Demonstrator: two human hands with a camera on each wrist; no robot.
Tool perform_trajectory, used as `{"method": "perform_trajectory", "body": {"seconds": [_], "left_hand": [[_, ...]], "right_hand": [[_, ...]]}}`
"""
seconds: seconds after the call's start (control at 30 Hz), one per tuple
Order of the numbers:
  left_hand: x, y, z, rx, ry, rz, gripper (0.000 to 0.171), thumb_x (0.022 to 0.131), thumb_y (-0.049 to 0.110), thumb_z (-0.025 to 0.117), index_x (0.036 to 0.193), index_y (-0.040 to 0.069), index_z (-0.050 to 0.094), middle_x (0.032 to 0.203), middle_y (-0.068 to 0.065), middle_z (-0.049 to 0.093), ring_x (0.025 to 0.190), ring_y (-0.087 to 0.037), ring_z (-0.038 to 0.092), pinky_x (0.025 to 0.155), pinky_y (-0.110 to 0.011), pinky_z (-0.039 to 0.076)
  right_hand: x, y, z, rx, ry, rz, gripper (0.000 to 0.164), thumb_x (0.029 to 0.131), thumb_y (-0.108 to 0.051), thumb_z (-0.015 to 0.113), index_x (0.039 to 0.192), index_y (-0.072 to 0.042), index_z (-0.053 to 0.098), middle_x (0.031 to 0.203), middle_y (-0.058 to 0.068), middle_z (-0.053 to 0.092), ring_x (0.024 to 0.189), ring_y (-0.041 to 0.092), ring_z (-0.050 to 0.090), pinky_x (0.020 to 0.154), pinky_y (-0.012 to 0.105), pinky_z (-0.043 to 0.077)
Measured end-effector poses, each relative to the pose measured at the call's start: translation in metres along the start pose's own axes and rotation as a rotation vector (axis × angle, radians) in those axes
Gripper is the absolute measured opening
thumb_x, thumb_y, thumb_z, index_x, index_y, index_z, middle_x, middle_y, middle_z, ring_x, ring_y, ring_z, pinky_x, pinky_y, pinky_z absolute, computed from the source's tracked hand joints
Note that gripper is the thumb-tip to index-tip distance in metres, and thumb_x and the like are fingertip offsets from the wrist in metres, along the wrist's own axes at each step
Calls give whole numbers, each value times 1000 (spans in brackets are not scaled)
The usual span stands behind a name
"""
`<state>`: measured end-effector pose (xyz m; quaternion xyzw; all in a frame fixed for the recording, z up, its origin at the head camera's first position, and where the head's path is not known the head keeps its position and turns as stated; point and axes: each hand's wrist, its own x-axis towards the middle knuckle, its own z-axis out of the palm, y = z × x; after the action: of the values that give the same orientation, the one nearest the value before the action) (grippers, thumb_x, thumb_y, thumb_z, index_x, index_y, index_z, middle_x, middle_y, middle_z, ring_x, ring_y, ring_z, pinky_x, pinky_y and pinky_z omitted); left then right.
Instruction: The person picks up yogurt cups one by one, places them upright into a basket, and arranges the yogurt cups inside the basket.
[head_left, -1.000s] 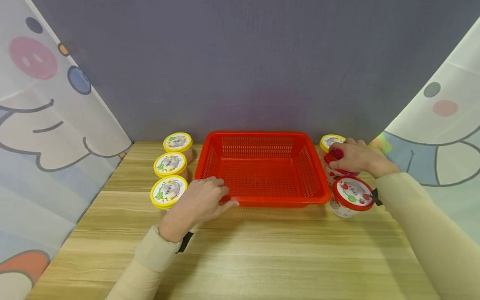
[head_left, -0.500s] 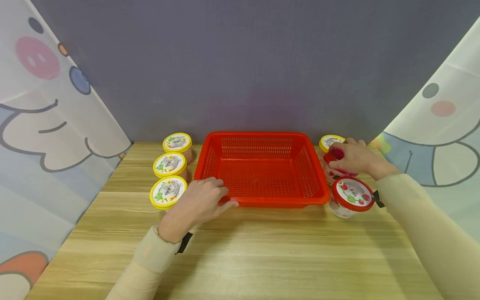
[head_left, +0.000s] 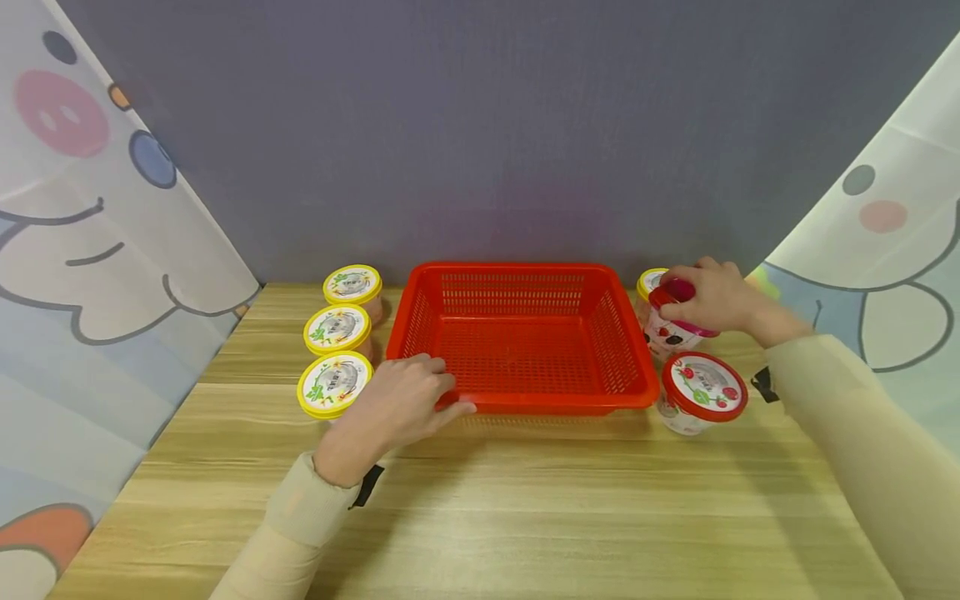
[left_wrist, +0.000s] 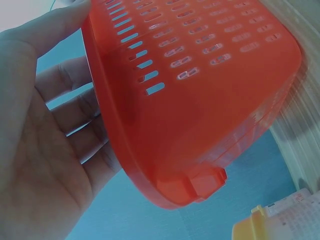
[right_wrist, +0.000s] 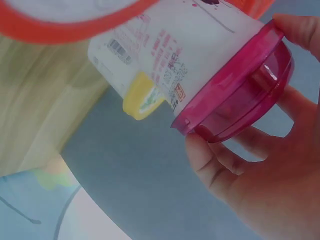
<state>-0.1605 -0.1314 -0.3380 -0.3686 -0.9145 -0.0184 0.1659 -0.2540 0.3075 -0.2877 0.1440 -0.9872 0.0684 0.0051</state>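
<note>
My left hand (head_left: 399, 404) holds the front left rim of a red plastic basket (head_left: 558, 408); in the left wrist view the thumb is on one side of the basket wall (left_wrist: 200, 115) and the fingers are on the other. At the right, my right hand (head_left: 716, 298) grips a white plastic cup (head_left: 670, 335) by its magenta domed lid (right_wrist: 240, 95), the thumb and fingers spread around the lid. Just in front of that cup stands a tub with a red lid (head_left: 705, 386). A yellow-lidded tub (head_left: 649, 282) is partly hidden behind it.
Left of the basket, three yellow-lidded tubs (head_left: 337, 327) stand in a row on the wooden table (head_left: 525, 508). A grey panel (head_left: 495, 133) rises behind the table. Printed cloths flank both sides.
Over the last half second, my right hand has risen slightly with the magenta-lidded cup, showing more of its side. The left hand and the basket stay in place.
</note>
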Motion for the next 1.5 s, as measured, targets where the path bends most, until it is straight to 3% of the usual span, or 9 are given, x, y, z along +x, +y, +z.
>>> {"method": "perform_trajectory", "body": {"seconds": [0.87, 1.5], "left_hand": [[-1, -1, 0, -10, 24, 4, 44, 91, 51, 72, 64, 19, 59, 63, 7, 41, 58, -11, 42, 50, -27, 38], [-2, -1, 1, -8, 43, 18, 43, 90, 51, 72, 65, 17, 61, 63, 7, 43, 58, -12, 43, 50, -27, 38]], "right_hand": [[0, -22, -45, 9, 41, -15, 50, 91, -32, 66, 130, -2, 57, 124, 37, 47, 116, 54, 37, 86, 65, 38], [-6, -64, -65, 4, 54, -70, 49, 91, -35, 65, 132, -9, 59, 125, 30, 47, 112, 51, 38, 76, 60, 46]]}}
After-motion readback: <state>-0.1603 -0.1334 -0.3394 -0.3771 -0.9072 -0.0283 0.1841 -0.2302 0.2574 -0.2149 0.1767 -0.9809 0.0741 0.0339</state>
